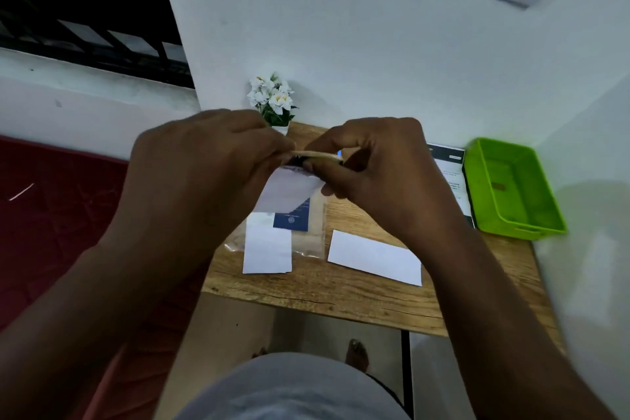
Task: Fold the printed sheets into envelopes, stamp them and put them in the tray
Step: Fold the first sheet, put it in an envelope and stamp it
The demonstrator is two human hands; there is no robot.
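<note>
Bright lime-green tray [518,211] at the table's right end, the loudest colour here. The table [358,297] shows a light tan wood grain. Two plain white folded sheets [267,251] [375,257] on it, and a navy-blue card [292,216] with pale print. The printed sheet [451,177] is white with a black header band. White flowers [271,95], green leaves, pale grey wall [341,27].

Bare forearms, no sleeves; light grey garment [289,389] over torso; bare feet [357,353] below.
</note>
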